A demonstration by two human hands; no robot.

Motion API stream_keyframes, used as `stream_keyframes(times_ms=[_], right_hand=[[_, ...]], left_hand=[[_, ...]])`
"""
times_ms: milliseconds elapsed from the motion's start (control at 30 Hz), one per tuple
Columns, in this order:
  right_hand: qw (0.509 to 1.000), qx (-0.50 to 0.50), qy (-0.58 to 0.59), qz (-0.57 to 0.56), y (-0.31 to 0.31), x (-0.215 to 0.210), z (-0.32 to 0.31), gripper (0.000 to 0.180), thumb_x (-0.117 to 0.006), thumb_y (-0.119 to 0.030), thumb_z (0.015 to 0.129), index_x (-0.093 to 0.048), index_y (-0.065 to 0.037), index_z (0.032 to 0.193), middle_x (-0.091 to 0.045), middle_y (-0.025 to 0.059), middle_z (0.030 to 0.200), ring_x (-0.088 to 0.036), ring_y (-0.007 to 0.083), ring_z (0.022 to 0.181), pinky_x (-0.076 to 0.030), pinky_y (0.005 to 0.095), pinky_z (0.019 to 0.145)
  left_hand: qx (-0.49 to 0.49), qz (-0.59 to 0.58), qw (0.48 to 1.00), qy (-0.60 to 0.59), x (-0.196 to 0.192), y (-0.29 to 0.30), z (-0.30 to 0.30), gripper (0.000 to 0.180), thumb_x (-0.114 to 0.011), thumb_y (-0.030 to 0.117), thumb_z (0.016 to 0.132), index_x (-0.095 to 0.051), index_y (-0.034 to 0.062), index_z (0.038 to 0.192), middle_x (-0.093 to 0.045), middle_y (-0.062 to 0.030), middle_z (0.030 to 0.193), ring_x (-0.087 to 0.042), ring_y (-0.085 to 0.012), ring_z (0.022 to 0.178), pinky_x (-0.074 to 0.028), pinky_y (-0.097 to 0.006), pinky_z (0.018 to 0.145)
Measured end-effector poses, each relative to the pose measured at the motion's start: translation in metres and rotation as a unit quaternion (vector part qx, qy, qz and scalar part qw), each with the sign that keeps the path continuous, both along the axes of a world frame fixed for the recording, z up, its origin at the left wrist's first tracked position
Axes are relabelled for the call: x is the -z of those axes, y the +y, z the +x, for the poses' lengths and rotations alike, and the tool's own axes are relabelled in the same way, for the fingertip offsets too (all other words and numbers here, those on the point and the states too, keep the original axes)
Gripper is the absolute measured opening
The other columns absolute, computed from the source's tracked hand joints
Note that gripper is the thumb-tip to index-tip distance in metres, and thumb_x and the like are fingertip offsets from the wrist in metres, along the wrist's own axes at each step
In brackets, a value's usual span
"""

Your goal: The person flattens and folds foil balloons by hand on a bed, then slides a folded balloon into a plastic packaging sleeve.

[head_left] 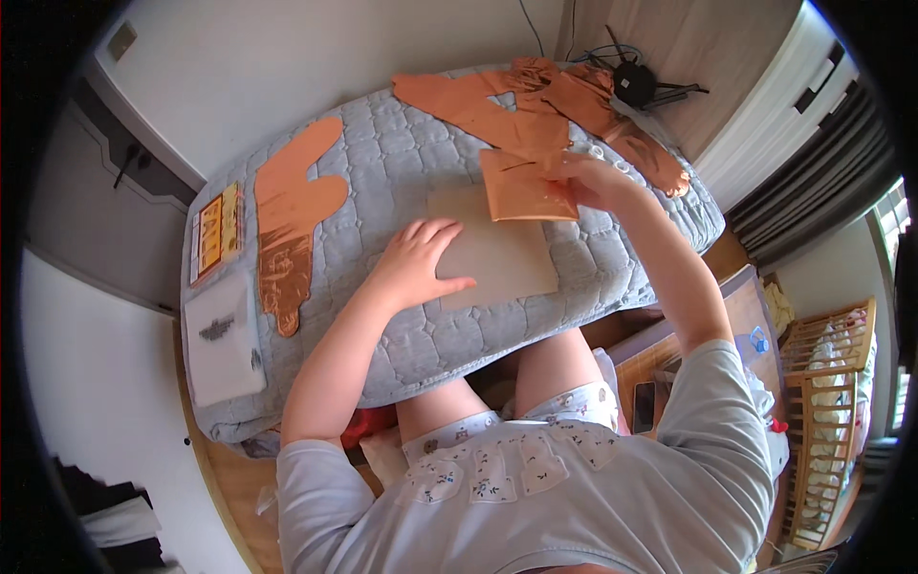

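My right hand (591, 182) grips the right side of a flat, shiny copper-orange square sheet or packet (521, 187), its fingers partly hidden by glare and angle. The square is above the far part of a pale beige square board (497, 263) lying on the grey quilted mattress (373, 335). At the board's left edge my left hand (416, 263) has its fingers and thumb spread, holding nothing; whether it touches the board I cannot tell. A flat copper-orange cutout shape (292, 206) with a shiny brown, narrowing lower end lies to its left.
More crumpled copper-orange material (535, 105) spreads along the far side. Beyond it sits a black router (633, 84) with cables. A yellow-and-red package (218, 232) and a white packet (223, 335) lie at the left. A wooden crib (827, 411) and a phone (644, 407) are at the right.
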State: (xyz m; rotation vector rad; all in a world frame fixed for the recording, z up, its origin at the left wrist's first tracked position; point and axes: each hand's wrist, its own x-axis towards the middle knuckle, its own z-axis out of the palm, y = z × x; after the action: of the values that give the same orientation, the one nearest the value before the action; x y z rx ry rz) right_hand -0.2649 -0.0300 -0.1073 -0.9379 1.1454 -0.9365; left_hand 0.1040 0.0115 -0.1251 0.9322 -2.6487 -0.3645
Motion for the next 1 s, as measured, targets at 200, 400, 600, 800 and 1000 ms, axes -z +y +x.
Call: stream_keyframes(times_ms=[200,400,600,800,1000], right_hand=[[0.988,-0.096,-0.104,0.060,0.031,-0.007,0.078,0.040,-0.064,-0.007,0.095,-0.055,0.002,0.134,-0.063,0.0082,0.125,-0.064,0.0153,0.108,-0.054,0.0299,0.098],[0.984,-0.075,-0.161,0.024,0.041,-0.037,0.058,0.039,-0.065,-0.006,0.095,-0.055,0.000,0.132,-0.064,0.0112,0.122,-0.067,0.0190,0.103,-0.056,0.0344,0.091],[0.981,-0.029,0.188,0.038,0.055,-0.021,0.055,0.066,-0.076,-0.005,0.088,-0.042,-0.001,0.145,-0.066,0.0130,0.117,-0.069,0.0191,0.096,-0.058,0.0294,0.077],[0.970,-0.032,0.238,-0.019,0.057,0.001,0.087,0.076,-0.078,-0.007,0.088,-0.036,-0.005,0.151,-0.068,0.0160,0.113,-0.069,0.0198,0.099,-0.059,0.0306,0.078],[0.937,-0.012,0.338,-0.082,0.060,0.006,0.093,0.089,-0.079,-0.007,0.086,-0.027,-0.009,0.157,-0.068,0.0174,0.114,-0.068,0.0223,0.102,-0.056,0.0337,0.085]], left_hand=[[0.009,0.016,1.000,-0.010,0.001,-0.003,0.001,0.092,-0.079,0.058,0.078,-0.048,0.0041,0.147,-0.045,-0.0187,0.151,-0.042,-0.0370,0.140,-0.036,-0.049,0.117],[-0.017,-0.004,0.999,-0.035,0.000,0.001,0.002,0.100,-0.077,0.061,0.078,-0.042,-0.0005,0.149,-0.044,-0.0208,0.153,-0.038,-0.0380,0.144,-0.034,-0.048,0.119],[-0.045,0.048,0.997,0.026,0.001,0.002,0.004,0.105,-0.075,0.061,0.082,-0.031,0.0010,0.156,-0.039,-0.0212,0.157,-0.036,-0.0391,0.146,-0.031,-0.049,0.120],[-0.004,0.008,0.998,0.068,0.006,-0.002,-0.007,0.099,-0.068,0.061,0.088,-0.030,0.0002,0.157,-0.036,-0.0224,0.160,-0.035,-0.0364,0.148,-0.027,-0.050,0.123],[0.024,-0.046,0.998,-0.025,0.022,-0.004,-0.017,0.099,-0.062,0.067,0.089,-0.033,0.0016,0.157,-0.033,-0.0222,0.162,-0.028,-0.0337,0.153,-0.021,-0.053,0.124]])
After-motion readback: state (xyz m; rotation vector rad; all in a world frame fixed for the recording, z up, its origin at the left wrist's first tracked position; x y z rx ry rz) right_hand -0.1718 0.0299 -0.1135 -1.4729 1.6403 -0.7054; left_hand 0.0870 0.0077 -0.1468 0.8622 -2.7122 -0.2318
